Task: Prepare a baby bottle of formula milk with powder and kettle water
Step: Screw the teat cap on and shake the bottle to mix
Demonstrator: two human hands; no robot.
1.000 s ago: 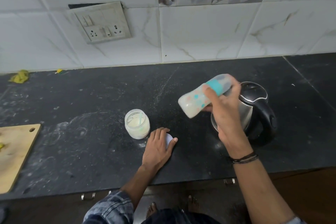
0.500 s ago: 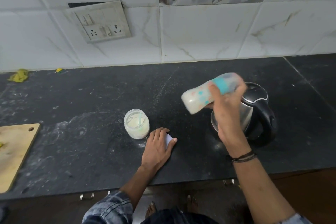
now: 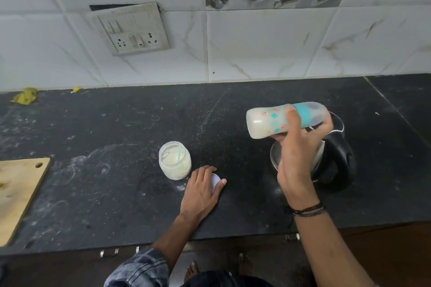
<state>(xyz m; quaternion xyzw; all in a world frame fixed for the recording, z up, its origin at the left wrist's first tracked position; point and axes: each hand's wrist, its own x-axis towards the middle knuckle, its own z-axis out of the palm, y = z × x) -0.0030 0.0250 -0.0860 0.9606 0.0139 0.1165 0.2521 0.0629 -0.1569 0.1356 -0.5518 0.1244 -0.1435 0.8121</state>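
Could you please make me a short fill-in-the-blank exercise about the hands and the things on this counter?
1. The right hand holds the baby bottle in the air, close to the black ____.
2. The left hand rests on a white ____ on the counter.
3. The powder jar beside that hand stands ____, a scoop inside.
Missing words: kettle; lid; open.
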